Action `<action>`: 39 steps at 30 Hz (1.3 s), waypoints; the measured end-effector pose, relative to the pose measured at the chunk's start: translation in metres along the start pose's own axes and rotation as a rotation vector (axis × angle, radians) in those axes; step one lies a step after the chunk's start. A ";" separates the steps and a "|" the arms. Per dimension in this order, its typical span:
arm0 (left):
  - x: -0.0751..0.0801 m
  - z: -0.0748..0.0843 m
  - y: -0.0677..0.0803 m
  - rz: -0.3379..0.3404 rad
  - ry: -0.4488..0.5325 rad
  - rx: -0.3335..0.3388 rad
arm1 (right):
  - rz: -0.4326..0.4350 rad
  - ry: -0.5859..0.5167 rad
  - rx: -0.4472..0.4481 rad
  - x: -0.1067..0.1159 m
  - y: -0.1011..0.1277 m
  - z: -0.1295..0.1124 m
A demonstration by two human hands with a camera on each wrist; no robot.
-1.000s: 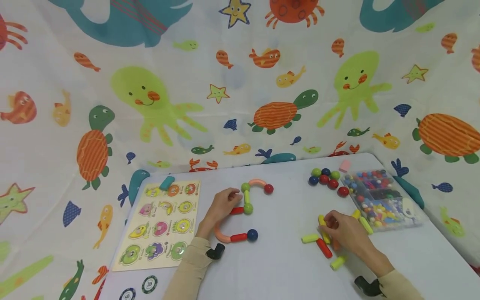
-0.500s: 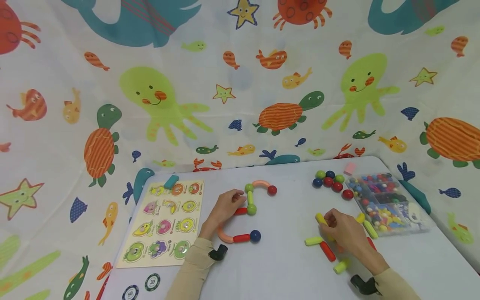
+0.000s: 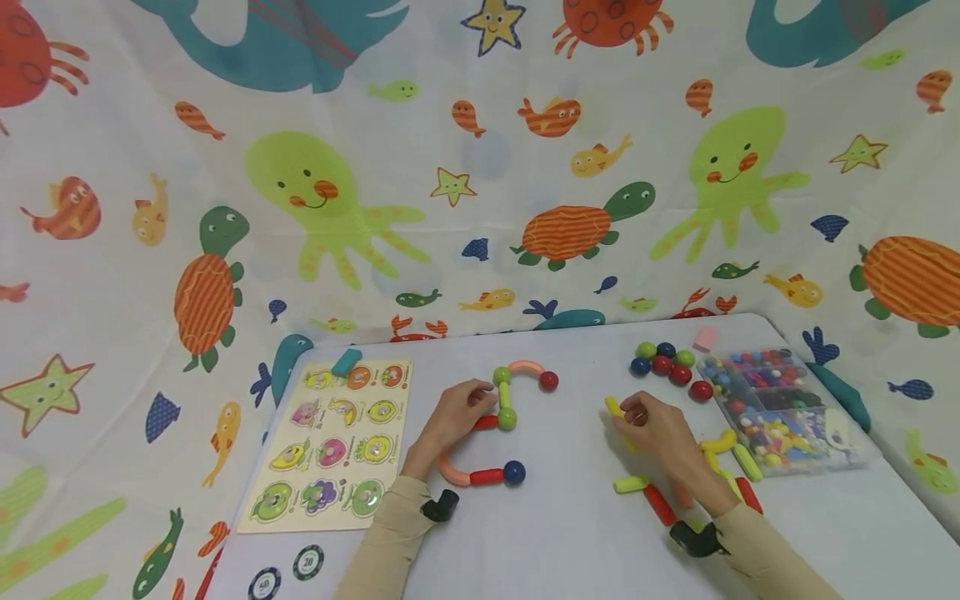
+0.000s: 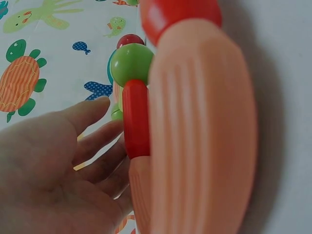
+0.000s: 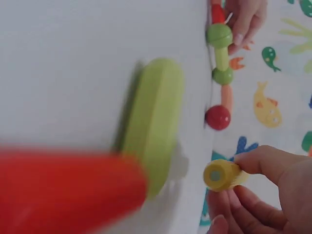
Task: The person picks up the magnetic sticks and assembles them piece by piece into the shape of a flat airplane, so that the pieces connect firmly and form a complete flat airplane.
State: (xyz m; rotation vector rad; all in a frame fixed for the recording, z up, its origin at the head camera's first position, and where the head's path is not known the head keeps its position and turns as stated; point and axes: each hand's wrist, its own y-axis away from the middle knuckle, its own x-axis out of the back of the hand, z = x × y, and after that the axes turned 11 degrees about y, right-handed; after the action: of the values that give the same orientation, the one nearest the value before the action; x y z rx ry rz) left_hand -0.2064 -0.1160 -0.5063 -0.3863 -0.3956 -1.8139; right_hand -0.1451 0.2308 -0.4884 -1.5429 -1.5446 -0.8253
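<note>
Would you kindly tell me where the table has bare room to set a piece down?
Bare patches: between the ball-and-rod chain and the right hand, and along the near edge right of the poker chips. Crowded: around the loose rods, the ball cluster and the bead box.

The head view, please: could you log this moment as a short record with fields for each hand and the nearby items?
left hand: left hand rests on the chain of rods and balls, fingers touching its red rod
right hand: right hand pinches a yellow rod, lifted off the table
loose rods: lying by the right wrist
loose balls: cluster behind the right hand
bead box: clear, far right
puzzle board: far left
</note>
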 end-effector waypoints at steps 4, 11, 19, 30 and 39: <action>0.001 -0.001 0.001 -0.018 0.008 -0.014 | -0.040 -0.059 -0.033 -0.008 -0.014 -0.015; -0.001 -0.003 0.001 -0.046 0.009 -0.050 | -0.093 -0.099 -0.089 -0.026 -0.033 -0.037; -0.004 0.000 0.003 -0.097 0.021 -0.078 | -0.114 -0.144 -0.118 -0.043 -0.042 -0.051; -0.005 0.003 0.004 -0.121 0.002 -0.101 | -0.137 -0.164 -0.164 -0.059 -0.052 -0.064; -0.003 0.003 0.004 -0.145 -0.043 -0.122 | -0.107 -0.152 -0.178 -0.064 -0.061 -0.070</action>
State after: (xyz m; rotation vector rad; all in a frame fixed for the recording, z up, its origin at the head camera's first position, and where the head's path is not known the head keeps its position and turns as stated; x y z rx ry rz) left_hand -0.2015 -0.1130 -0.5043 -0.4923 -0.3509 -1.9795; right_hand -0.2031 0.1360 -0.5058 -1.6952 -1.7141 -0.9458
